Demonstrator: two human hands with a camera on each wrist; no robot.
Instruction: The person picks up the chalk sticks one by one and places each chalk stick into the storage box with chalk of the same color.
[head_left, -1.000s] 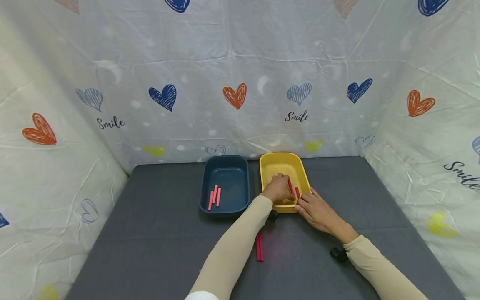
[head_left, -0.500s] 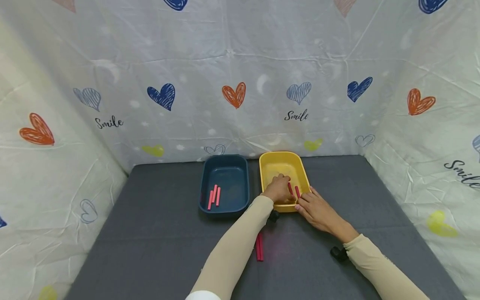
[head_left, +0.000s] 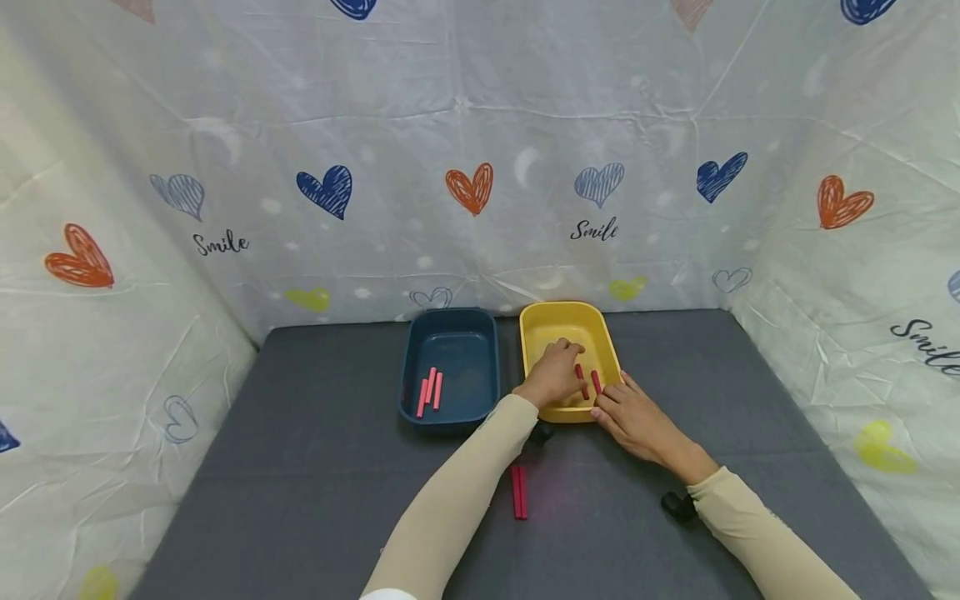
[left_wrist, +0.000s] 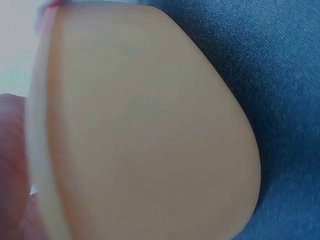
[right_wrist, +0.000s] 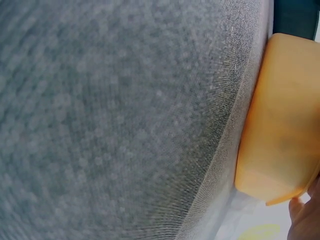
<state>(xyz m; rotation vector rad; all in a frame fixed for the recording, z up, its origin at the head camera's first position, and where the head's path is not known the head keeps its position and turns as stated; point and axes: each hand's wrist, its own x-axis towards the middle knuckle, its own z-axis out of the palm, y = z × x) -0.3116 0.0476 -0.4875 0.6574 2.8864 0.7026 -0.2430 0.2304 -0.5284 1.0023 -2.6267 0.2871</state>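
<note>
In the head view my left hand (head_left: pixel 553 372) is over the yellow tray (head_left: pixel 564 312), thumb and index finger spread apart. A thin red stick (head_left: pixel 581 380) lies in the tray beside the thumb. A second red stick (head_left: pixel 596 382) lies to its right, near my right hand (head_left: pixel 637 422). That right hand grips the tray's front right corner, fingers over the rim and thumb at the front wall. The right wrist view shows fingertips (right_wrist: pixel 296 210) at the tray's rim. In the left wrist view the tray's outer wall (left_wrist: pixel 155 125) fills most of the picture.
Left of the yellow tray stands a dark blue tray (head_left: pixel 452 317) with three pink sticks (head_left: pixel 431 388) in it. Two red sticks (head_left: pixel 519 492) lie side by side on the grey table (head_left: pixel 315 467), just right of the left forearm. A printed curtain (head_left: pixel 390 167) surrounds the table.
My left hand has let go of the red stick and drawn slightly back to the left, its fingers spreading. The stick now lies in the yellow tray. My right hand has stayed put.
</note>
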